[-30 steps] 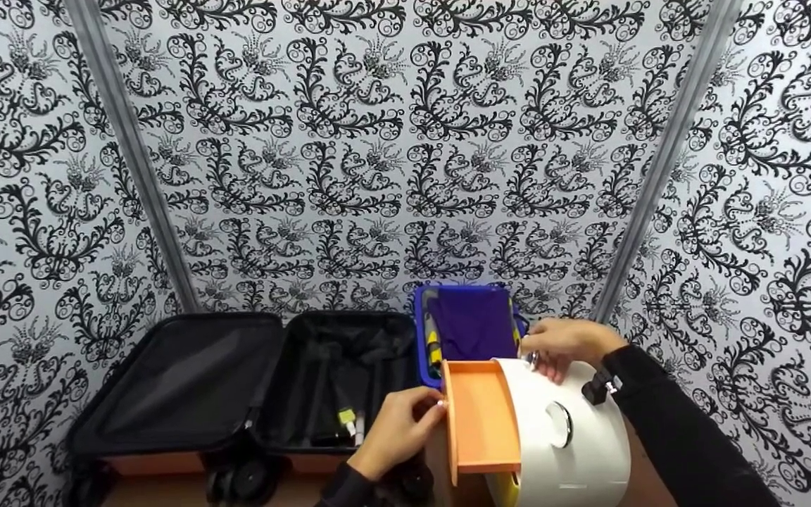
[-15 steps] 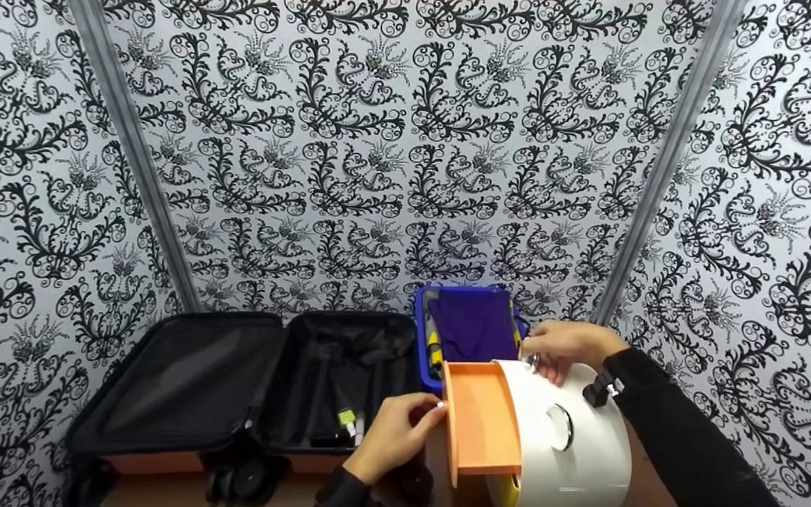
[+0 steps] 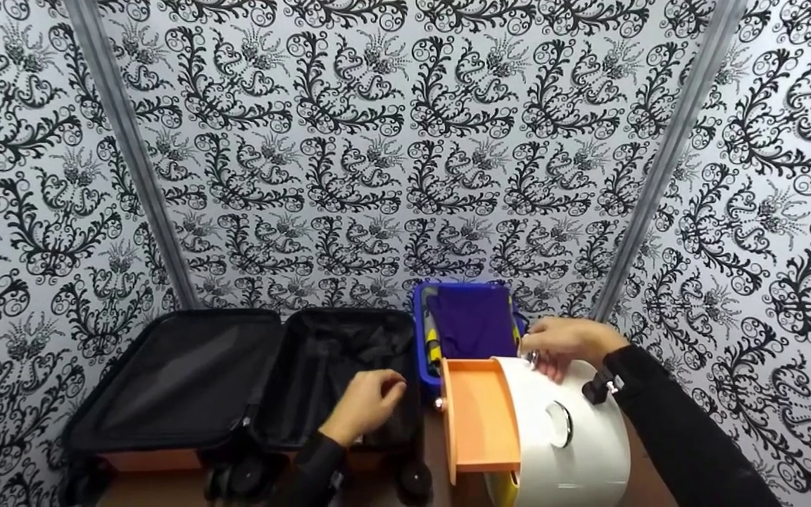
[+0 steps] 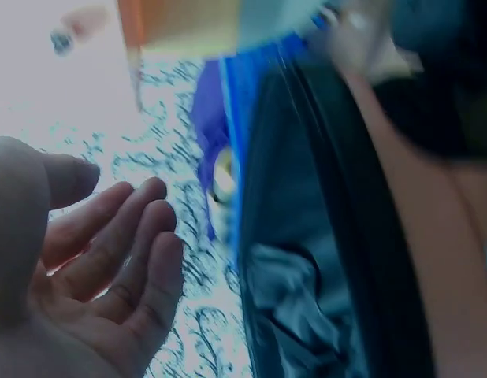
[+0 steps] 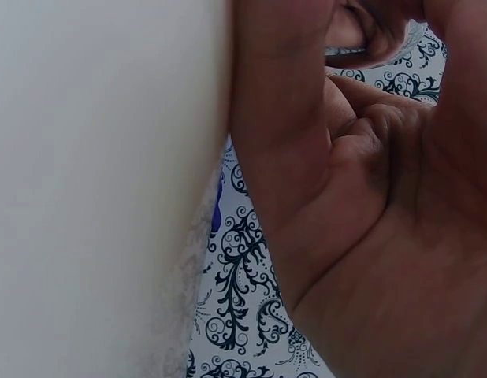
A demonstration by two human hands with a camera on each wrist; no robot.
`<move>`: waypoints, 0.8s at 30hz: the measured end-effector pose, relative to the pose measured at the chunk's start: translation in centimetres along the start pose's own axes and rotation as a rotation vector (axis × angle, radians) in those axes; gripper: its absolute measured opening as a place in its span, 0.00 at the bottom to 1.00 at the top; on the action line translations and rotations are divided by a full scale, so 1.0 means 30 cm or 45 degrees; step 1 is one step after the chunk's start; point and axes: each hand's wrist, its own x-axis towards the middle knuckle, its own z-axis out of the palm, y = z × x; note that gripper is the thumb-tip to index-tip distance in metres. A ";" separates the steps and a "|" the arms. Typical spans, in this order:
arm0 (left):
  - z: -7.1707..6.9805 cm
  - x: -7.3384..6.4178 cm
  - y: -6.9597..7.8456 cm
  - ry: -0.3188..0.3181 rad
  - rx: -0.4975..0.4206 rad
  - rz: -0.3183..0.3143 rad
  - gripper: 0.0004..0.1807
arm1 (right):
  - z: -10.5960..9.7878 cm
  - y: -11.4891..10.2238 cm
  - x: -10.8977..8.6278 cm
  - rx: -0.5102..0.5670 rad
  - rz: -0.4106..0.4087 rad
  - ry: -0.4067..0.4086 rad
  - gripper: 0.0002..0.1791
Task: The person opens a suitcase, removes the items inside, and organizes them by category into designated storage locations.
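Observation:
A white rounded box (image 3: 588,451) sits at the lower right of the head view. Its orange drawer (image 3: 483,415) is pulled out to the left, with a small round knob (image 3: 439,403) on the front. My right hand (image 3: 564,340) grips the chrome handle (image 3: 533,358) at the box's far end; the right wrist view shows the fingers curled beside the white wall. Away from the drawer, my left hand (image 3: 367,400) hovers over the right half of an open black suitcase (image 3: 307,380). Its fingers are loosely bent with nothing between them, as the left wrist view confirms.
Behind the drawer stands a blue bin (image 3: 419,324) holding a purple cloth (image 3: 476,320) and yellow-and-grey items. The suitcase's other half (image 3: 173,387) lies open to the left. Its wheels (image 3: 416,480) face me. Patterned walls (image 3: 391,141) enclose the back and sides.
My left hand has let go of the drawer knob and moved left over the suitcase, covering the small items there. The right hand, box and pulled-out drawer stay as they were.

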 end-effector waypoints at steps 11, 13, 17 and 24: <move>-0.092 0.066 -0.180 -0.278 0.246 -0.253 0.04 | -0.004 0.000 0.005 0.017 0.037 -0.001 0.19; -0.100 0.070 -0.204 -0.341 0.289 -0.307 0.08 | -0.003 -0.001 0.007 0.021 0.035 -0.004 0.20; -0.108 0.069 -0.233 -0.420 0.340 -0.407 0.12 | -0.002 -0.004 0.010 0.022 0.025 0.003 0.19; -0.046 0.084 -0.318 -0.605 0.442 -0.594 0.16 | 0.000 -0.005 0.007 0.005 0.040 -0.009 0.18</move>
